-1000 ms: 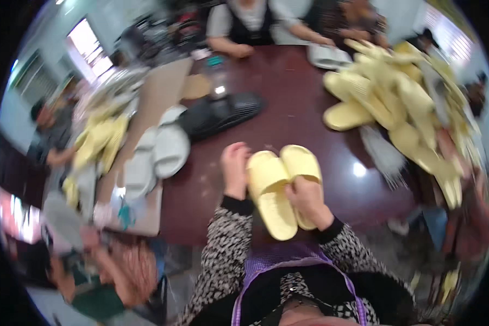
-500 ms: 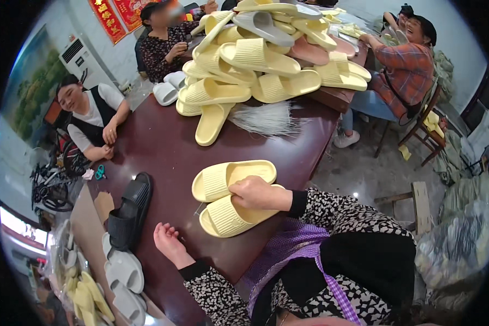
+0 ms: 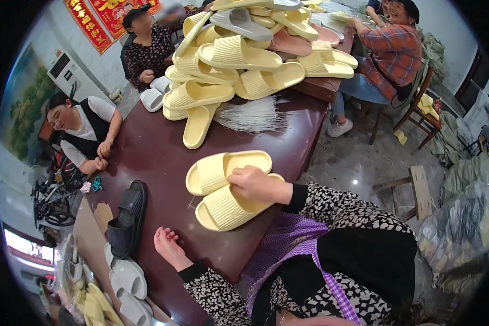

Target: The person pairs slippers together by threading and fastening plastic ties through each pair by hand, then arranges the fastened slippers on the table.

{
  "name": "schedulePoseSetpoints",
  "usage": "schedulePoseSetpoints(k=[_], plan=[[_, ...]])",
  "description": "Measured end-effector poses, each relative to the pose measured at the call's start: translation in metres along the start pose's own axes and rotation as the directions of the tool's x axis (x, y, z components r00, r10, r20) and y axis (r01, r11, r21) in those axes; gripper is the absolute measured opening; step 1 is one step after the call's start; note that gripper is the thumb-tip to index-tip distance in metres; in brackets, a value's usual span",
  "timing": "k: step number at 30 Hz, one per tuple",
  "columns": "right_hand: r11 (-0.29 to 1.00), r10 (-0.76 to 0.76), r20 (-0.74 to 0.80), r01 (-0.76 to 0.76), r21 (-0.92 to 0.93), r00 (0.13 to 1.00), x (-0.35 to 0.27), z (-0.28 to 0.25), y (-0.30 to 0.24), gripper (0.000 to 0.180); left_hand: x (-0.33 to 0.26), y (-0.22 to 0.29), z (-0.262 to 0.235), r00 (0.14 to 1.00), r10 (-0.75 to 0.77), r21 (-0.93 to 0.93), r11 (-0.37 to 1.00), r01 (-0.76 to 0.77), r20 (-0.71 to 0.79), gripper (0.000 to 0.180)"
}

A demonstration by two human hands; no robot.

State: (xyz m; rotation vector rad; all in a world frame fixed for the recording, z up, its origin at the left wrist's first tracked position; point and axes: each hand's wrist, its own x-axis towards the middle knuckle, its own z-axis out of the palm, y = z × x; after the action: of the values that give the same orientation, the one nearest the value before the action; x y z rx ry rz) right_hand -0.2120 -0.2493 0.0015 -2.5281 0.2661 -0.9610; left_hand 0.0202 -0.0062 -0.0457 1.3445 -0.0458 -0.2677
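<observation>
The yellow pair (image 3: 225, 211), two slippers side by side with toes pointing left, is over the desk (image 3: 171, 133) near its edge. The right hand (image 3: 255, 183) grasps the pair from above, where the inner edges of the two slippers meet behind the straps. Its fingertips are hidden down there, so how deep the pinch goes cannot be judged. The left hand (image 3: 170, 247) holds nothing: released, fingers loosely curled, to the left of the pair and nearer the person.

To hold this well, the pinch should take both inner edges equally; a grip on one alone would probably let the other slipper swing or slide away. Pressure should stay on the footbeds' sides, since squeezing the soft straps could crease them. The two toes are slightly staggered, and a light touch from the free left hand would square them. A thin pale strand (image 3: 192, 202) sticks out at the pair's toe end, best kept from snagging.

There is bare desk around the pair for turning it; the black slipper (image 3: 127, 217) to its left, and the bundle of white strands (image 3: 255, 115) and heap of slippers (image 3: 239, 54) beyond it, are best left undisturbed.
</observation>
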Motion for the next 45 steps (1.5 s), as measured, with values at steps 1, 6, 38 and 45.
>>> schedulePoseSetpoints(k=[1, 6, 38, 45], plan=[[1.000, 0.006, -0.035, -0.007, -0.018, 0.999, 0.001, -0.011, 0.004, 0.009, -0.001, -0.001, 0.000, 1.000, -0.004, 0.002, 1.000, 0.004, 0.008, 0.014], [0.990, 0.037, -0.191, -0.062, -0.126, 0.981, 0.003, -0.073, 0.041, 0.008, -0.005, -0.001, 0.004, 0.999, 0.024, 0.020, 0.999, -0.025, 0.030, 0.017], [0.708, 0.180, -0.635, -0.547, -0.447, 0.751, 0.056, -0.244, 0.284, 0.013, -0.016, -0.010, 0.004, 0.978, 0.207, 0.350, 0.914, -0.204, 0.031, 0.014], [0.666, 0.105, -0.693, -0.568, -0.483, 0.713, 0.083, -0.239, 0.318, 0.011, -0.024, -0.009, 0.013, 0.972, 0.233, 0.371, 0.903, -0.215, -0.003, 0.011]])
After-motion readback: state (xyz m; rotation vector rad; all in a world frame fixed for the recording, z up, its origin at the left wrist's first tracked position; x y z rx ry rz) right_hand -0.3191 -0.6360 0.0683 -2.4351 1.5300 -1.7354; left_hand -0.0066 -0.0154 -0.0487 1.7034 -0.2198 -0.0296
